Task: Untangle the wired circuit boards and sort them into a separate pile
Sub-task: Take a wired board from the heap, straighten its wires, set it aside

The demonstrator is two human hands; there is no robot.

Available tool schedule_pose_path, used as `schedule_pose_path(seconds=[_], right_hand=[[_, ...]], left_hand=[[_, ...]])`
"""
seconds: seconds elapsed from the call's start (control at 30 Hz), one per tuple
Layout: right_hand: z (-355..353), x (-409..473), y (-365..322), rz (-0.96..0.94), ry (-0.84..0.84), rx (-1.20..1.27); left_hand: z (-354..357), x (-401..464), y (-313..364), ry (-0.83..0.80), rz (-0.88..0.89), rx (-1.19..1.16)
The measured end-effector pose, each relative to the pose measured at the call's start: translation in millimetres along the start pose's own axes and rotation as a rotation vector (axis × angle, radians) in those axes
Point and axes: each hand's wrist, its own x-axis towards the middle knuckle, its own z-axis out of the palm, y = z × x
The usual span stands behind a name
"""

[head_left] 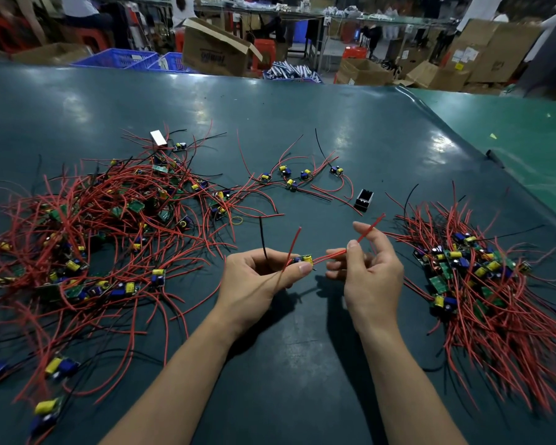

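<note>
Head view: left grip [257, 277] pinches a circuit board [303, 259] while right grip [368, 271] pinches its red wire [363, 236].

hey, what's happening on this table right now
A person holds one small circuit board above the green table: the left hand grips the board, and the right hand pinches its red wires. A big tangled heap lies to the left, a tidier pile to the right.
</note>
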Motion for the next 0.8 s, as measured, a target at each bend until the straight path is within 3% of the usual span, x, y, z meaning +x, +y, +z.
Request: schedule_pose_path(seconds=[0.6,0.8], right_hand=[[-8.9,5.6,-4.5,-0.108,0.144,-0.035],[-4.5,7.8,-10.5,0.075,0.172,0.278]], left_hand=[[2.3,-0.7,3.7,0.010,-0.012,-0.022],[-1.0,1.0,1.3,0.063,-0.011,-0.044]])
